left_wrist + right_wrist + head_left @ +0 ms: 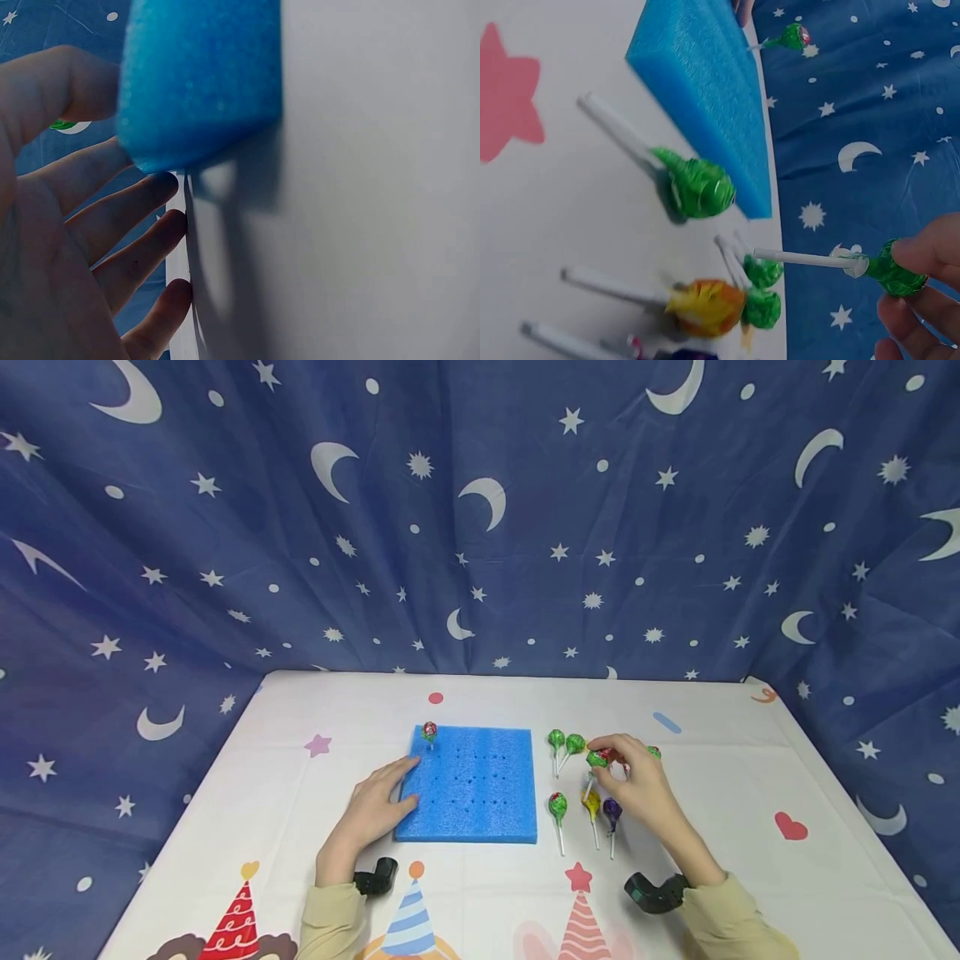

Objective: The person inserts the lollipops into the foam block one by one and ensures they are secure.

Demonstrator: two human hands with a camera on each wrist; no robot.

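One round, green-wrapped lollipop (597, 760) we are pinching by its head in our right hand (637, 783), perhaps leaving its white stick (799, 258) free, right of the blue rectangular foam slab (480, 789) our spread left hand (373, 806) is touching, likely for steadiness.

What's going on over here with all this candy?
A person's right hand pinches a green-wrapped lollipop by its head, its stick free. Their left hand rests against the side of a blue foam block dotted with small holes. One lollipop stands in the block's far left corner; several more lie on the white table.
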